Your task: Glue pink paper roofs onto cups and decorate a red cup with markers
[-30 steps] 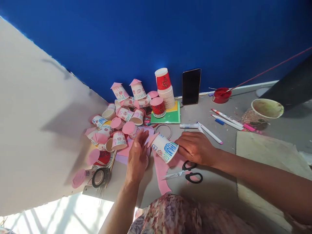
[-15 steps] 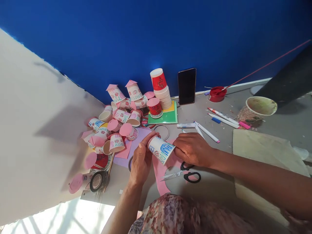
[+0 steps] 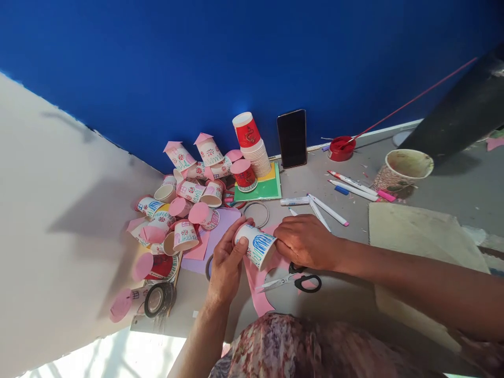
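A white paper cup point(image 3: 258, 247) with blue, green and red drawings lies tilted in my left hand point(image 3: 228, 262). My left thumb presses across its side and the fingers wrap behind it. Against the cup's open rim, my right hand point(image 3: 307, 242) is closed with its fingers curled; its fingertips are mostly hidden. Below the hands, scissors point(image 3: 291, 281) with black handles rest on cut pink paper point(image 3: 255, 289). A purple sheet point(image 3: 226, 220) lies behind my left hand.
Several decorated cups with pink paper tops point(image 3: 191, 191) are heaped at left. A cup stack point(image 3: 258, 157), a phone point(image 3: 292, 139), markers point(image 3: 328, 210), a red pot point(image 3: 342, 149), a patterned cup point(image 3: 397, 176) and a cloth point(image 3: 417, 236) surround the hands. A tape roll point(image 3: 155, 300) sits at left.
My left thumb has moved onto the drawn side of the cup, and the cup has turned slightly. The whole view has shifted a little.
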`<action>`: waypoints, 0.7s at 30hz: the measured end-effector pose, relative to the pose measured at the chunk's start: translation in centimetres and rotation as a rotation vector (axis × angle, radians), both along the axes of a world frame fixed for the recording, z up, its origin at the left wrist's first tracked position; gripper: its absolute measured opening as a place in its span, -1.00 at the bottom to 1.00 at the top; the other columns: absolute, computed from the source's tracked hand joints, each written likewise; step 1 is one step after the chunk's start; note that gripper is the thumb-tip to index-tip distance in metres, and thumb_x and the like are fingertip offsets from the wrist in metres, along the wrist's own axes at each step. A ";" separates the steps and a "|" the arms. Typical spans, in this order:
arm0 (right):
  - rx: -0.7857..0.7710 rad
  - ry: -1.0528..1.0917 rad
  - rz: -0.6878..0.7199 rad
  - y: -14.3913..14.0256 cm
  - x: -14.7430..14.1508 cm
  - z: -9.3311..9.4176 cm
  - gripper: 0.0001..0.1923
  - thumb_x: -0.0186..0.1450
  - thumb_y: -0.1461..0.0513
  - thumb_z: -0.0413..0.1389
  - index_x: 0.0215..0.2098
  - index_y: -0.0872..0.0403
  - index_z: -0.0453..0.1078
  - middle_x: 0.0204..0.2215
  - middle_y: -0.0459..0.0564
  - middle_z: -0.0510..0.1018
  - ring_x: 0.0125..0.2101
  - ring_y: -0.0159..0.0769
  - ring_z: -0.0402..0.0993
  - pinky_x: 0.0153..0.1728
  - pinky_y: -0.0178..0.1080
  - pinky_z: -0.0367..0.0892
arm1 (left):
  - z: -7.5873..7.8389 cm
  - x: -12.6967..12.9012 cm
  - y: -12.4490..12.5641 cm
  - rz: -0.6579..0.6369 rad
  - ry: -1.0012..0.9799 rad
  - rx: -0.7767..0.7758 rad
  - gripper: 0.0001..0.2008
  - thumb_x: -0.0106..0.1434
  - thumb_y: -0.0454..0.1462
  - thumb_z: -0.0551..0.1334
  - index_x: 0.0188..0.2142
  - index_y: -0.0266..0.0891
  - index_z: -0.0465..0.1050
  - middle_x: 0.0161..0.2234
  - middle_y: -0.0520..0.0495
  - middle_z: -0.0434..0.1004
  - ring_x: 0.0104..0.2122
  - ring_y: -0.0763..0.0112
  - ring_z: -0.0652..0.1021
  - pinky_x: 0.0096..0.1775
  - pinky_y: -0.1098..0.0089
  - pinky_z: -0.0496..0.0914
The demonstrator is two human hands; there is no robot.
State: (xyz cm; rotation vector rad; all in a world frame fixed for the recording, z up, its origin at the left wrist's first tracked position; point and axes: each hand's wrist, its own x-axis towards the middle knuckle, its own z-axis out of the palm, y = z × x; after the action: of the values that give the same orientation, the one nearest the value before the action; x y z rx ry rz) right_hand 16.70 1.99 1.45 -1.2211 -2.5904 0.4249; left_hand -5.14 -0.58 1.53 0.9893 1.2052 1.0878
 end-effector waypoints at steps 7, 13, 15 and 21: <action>-0.050 0.024 -0.002 0.3 -0.1 -0.1 -0.74 0.46 0.29 0.04 -0.35 0.10 0.50 -0.39 0.06 0.68 -0.30 -0.20 0.53 -0.34 -0.16 -0.01 | 0.1 0.2 -0.1 0.004 -0.036 -0.024 -0.33 0.23 -0.01 0.49 0.28 -0.11 0.51 0.21 -0.22 0.62 0.15 0.03 0.62 0.14 0.20 0.49; -0.269 0.318 -0.141 0.9 0.3 -0.4 -0.59 0.51 0.21 -0.04 -0.52 0.05 0.33 -0.54 -0.06 0.55 -0.50 -0.34 0.36 -0.39 -0.22 0.02 | 0.1 -0.4 0.5 0.085 -0.206 -0.001 -0.44 0.28 0.15 0.40 0.12 -0.09 0.63 0.16 -0.16 0.65 0.13 0.12 0.61 0.12 0.22 0.51; -0.341 0.425 -0.157 1.0 0.4 -0.5 -0.57 0.51 0.18 -0.06 -0.54 0.03 0.30 -0.60 -0.10 0.49 -0.55 -0.36 0.31 -0.42 -0.24 0.03 | -0.1 -0.6 0.5 0.150 -0.200 0.019 -0.50 0.23 0.11 0.46 0.03 -0.09 0.66 0.04 -0.13 0.71 -0.02 0.26 0.66 0.05 0.29 0.53; -0.301 0.491 -0.156 0.9 0.4 -1.1 -0.58 0.48 0.17 -0.04 -0.55 0.02 0.26 -0.63 -0.13 0.43 -0.57 -0.37 0.26 -0.45 -0.24 0.02 | -1.0 -0.6 0.0 0.288 -0.135 0.064 -0.63 0.09 -0.06 0.59 -0.17 -0.16 0.68 -0.23 -0.06 0.72 -0.23 0.39 0.67 -0.01 0.33 0.54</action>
State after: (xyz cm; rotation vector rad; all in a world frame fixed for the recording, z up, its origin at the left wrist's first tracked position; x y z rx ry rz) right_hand 17.12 2.89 0.33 -1.2097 -2.0503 0.9723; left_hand -5.78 -0.56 0.57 0.7910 1.2325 1.4045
